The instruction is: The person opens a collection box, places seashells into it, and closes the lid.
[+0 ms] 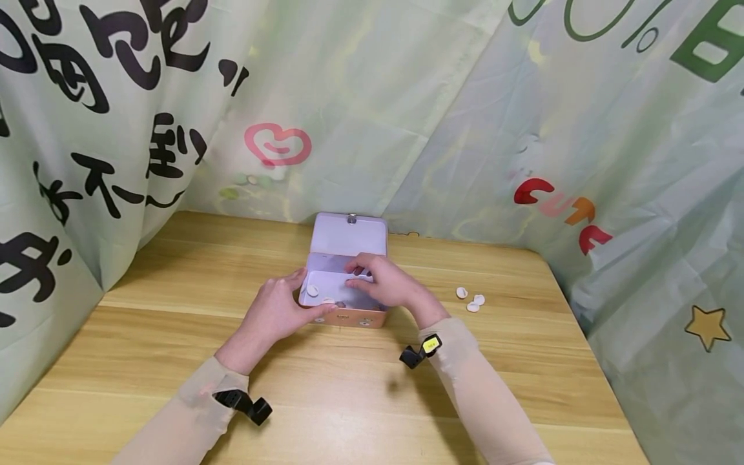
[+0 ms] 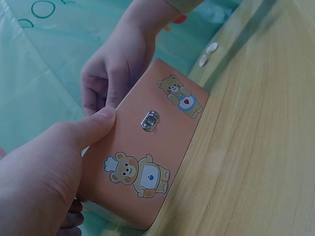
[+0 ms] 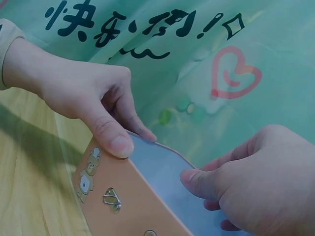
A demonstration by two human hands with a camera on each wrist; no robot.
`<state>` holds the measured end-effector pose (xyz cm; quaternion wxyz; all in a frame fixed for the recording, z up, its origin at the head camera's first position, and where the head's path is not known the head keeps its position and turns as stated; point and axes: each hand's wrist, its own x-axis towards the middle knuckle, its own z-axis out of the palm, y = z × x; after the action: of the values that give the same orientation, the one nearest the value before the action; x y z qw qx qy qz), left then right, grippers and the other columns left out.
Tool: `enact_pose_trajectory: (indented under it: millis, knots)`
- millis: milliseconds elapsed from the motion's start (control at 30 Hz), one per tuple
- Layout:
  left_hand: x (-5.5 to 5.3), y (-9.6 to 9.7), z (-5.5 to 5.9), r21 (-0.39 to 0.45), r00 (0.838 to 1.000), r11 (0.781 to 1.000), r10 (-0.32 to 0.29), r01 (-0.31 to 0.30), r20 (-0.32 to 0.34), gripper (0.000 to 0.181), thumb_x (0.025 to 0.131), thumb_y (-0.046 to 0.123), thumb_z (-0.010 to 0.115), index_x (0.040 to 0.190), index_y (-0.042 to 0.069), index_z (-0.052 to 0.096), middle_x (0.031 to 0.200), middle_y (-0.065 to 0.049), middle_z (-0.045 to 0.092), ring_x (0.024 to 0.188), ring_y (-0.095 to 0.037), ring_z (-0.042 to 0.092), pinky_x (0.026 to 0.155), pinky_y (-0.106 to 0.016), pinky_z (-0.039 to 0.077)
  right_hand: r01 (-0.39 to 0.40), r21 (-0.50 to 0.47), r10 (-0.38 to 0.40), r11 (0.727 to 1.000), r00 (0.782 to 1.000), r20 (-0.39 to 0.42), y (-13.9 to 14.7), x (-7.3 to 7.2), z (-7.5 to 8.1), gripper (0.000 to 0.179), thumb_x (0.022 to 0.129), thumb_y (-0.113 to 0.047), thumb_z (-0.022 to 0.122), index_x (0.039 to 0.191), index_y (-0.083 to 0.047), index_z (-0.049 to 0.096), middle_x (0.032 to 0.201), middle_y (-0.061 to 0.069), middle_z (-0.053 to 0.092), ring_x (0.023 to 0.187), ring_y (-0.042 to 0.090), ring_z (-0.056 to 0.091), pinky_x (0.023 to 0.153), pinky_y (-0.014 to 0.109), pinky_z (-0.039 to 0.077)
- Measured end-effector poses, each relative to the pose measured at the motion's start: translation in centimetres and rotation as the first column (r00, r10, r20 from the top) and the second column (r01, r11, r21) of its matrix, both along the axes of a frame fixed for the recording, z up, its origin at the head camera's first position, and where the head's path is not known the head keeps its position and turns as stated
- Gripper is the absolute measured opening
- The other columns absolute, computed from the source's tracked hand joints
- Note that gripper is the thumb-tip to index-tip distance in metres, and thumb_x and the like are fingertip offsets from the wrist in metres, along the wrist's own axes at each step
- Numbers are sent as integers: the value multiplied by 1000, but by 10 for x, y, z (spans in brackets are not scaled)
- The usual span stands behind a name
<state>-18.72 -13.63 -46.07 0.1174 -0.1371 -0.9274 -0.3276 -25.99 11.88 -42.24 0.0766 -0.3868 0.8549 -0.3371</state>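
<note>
A tin box [image 1: 343, 318] with a lilac inside and orange front stands on the table, its hinged lid [image 1: 349, 234] raised at the back. My left hand [image 1: 276, 309] grips the box's left front corner, thumb on the front rim and fingers along the side. My right hand [image 1: 386, 281] reaches in over the box's right half. Its thumb and fingers are bent, with a gap between them in the head view; no held thing shows there. Small white round pieces [image 1: 312, 290] lie inside at the left. Part of the inside is hidden by the right hand.
Three white round pieces [image 1: 473, 307] lie on the wooden table [image 1: 511, 361] to the right of the box. A printed cloth [image 1: 372, 129] hangs behind the table and along its sides. Bear pictures [image 2: 142, 174] and a metal clasp [image 2: 150, 121] mark the box's front.
</note>
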Motion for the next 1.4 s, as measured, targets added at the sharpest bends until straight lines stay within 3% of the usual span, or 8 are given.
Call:
enact_pose_trajectory:
  millis: [167, 400, 600, 767, 1000, 1400]
  knots:
    - [0, 0, 1, 6, 1000, 1000, 1, -1, 20, 113, 74, 76, 83, 143, -10, 58, 138, -34, 56, 55, -16, 53, 55, -36, 47, 16, -14, -17, 1000, 1000, -12, 6, 2, 4, 25, 101, -10, 75, 122, 3, 71, 114, 12, 72, 105, 21, 67, 93, 42, 54]
    - [0, 0, 0, 7, 1000, 1000, -12, 12, -6, 113, 74, 77, 82, 143, -10, 59, 136, -34, 58, 64, -16, 61, 66, -37, 54, 36, -28, -37, 999, 999, -13, 21, 6, 11, 29, 102, -12, 73, 126, 4, 70, 120, 17, 71, 110, 31, 66, 96, 51, 53]
    - [1, 1, 1, 15, 1000, 1000, -7, 7, 13, 112, 74, 74, 84, 143, -11, 58, 135, -36, 57, 55, -14, 52, 52, -35, 46, 82, -74, -86, 994, 995, -43, 44, 14, 18, 28, 102, -11, 73, 126, 4, 71, 122, 16, 72, 110, 31, 66, 94, 53, 53]
    - [1, 1, 1, 11, 1000, 1000, 0, 0, 18, 113, 74, 74, 85, 143, -12, 58, 137, -36, 57, 56, -13, 48, 52, -34, 44, 131, -107, -137, 985, 989, -51, 66, 19, 21, 25, 102, -8, 72, 125, 1, 72, 124, 17, 71, 111, 34, 66, 92, 51, 52]
    - [1, 0, 1, 11, 999, 1000, 7, -8, 37, 118, 73, 79, 82, 144, -12, 57, 139, -36, 55, 49, -10, 33, 46, -34, 37, 180, -124, -189, 976, 980, -66, 93, 20, 18, 24, 101, -7, 74, 123, -1, 72, 122, 10, 72, 111, 40, 66, 91, 51, 53]
    - [1, 2, 2, 14, 999, 1000, 5, -6, 42, 113, 74, 74, 85, 144, -10, 57, 140, -34, 56, 51, -12, 38, 48, -35, 39, 263, -107, -272, 959, 958, -88, 127, 23, 11, 22, 99, -9, 76, 120, -2, 74, 117, 8, 72, 108, 34, 66, 89, 57, 54]
